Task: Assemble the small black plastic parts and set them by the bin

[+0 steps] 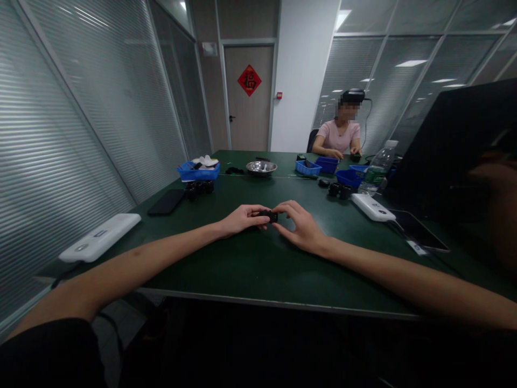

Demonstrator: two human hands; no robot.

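Pinching a small black part over the desk are the fingers of the left hand; the right hand has its fingers parted around the other end, can't tell if they're pressing on it. The one bit of writing I can make out is a black 福 on the red diamond sign stuck to the door. The plastic bottle has a green label, but the print's too small, same with the marks on the two white devices, one per side. Further back: a loaded blue bin and a shiny metal bowl. Some big dark panel blocks the right, and a co-worker in pink sits near the far end.
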